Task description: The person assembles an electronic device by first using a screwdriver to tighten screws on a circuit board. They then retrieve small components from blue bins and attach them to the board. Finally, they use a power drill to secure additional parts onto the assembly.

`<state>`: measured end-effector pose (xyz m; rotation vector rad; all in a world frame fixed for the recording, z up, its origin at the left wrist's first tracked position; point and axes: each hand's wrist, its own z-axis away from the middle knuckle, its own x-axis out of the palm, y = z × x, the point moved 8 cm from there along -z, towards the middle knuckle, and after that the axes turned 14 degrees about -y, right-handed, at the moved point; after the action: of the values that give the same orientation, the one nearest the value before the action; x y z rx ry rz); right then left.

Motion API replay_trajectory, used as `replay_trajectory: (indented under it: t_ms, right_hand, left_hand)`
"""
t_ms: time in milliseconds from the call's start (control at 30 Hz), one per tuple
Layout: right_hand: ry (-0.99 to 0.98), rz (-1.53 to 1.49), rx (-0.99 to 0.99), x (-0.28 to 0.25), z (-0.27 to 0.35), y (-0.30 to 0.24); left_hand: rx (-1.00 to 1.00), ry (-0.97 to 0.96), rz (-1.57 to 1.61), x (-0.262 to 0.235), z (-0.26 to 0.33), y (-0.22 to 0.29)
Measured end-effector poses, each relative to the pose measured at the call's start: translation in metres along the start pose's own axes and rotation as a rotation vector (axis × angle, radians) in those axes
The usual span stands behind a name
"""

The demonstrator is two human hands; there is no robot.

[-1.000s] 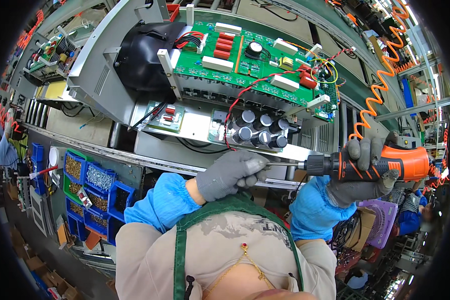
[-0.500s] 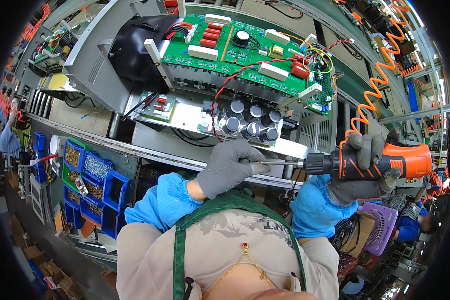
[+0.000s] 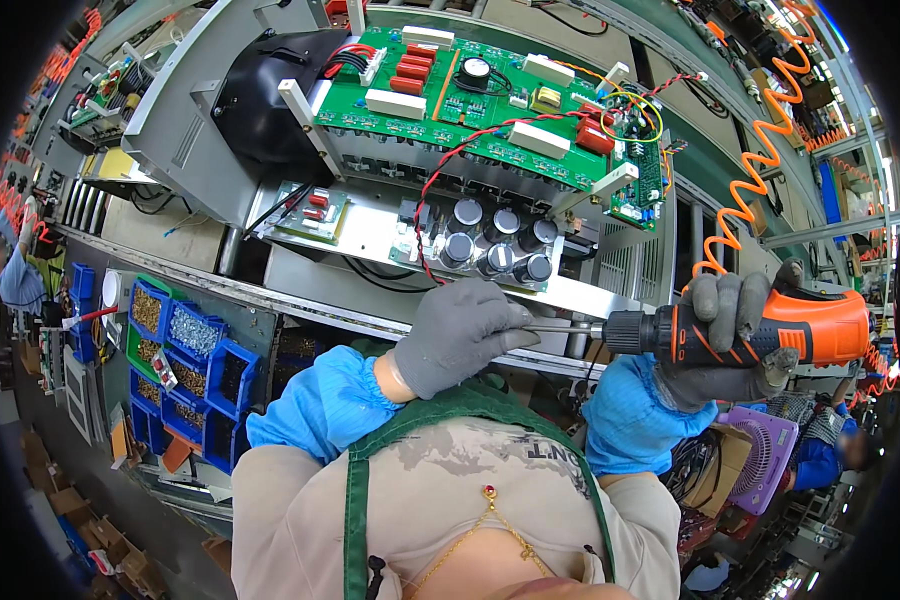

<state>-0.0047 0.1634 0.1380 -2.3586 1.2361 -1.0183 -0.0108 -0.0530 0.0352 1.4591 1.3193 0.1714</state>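
My right hand [image 3: 722,335], in a grey glove, is wrapped round an orange and black power screwdriver [image 3: 820,325]. The tool lies level, with its long metal bit [image 3: 570,328] pointing left. My gloved left hand [image 3: 457,338] pinches the bit's tip between thumb and fingers; whether a small screw is there too is hidden. Just beyond my hands stands an open metal chassis [image 3: 370,228] with a large green circuit board [image 3: 490,115]. Several round black capacitors [image 3: 495,260] sit below the board, and a twisted red and black wire [image 3: 423,205] hangs down near my left hand.
Blue bins [image 3: 195,333] of small screws and fasteners stand at the left. An orange coiled hose [image 3: 735,210] hangs at the right. A rail [image 3: 350,318] runs along the chassis's near side. A purple fan [image 3: 762,455] stands at lower right.
The power screwdriver and both hands have barely shifted. My left fingers have closed further over the bit's tip, where a small brass-coloured spot showed before. The board and chassis sit slightly further left in view.
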Motion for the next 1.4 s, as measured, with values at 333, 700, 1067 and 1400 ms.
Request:
replay_trajectory:
  t_ms: [333, 700, 1067, 1400]
  right_hand:
    - [-0.023, 0.131, 0.053, -0.003, 0.002, 0.002]
    - [-0.032, 0.236, -0.038, -0.026, 0.004, -0.011]
    - [0.041, 0.307, 0.039, -0.044, 0.010, 0.000]
    - [0.082, 0.497, -0.014, -0.042, 0.000, 0.019]
  left_hand:
    - [-0.129, -0.073, -0.131, -0.002, -0.014, -0.007]
    - [-0.357, -0.305, -0.607, -0.001, -0.036, -0.030]
    - [-0.361, -0.372, -0.611, -0.002, -0.038, -0.039]
    - [-0.357, -0.334, -0.580, -0.008, -0.034, -0.037]
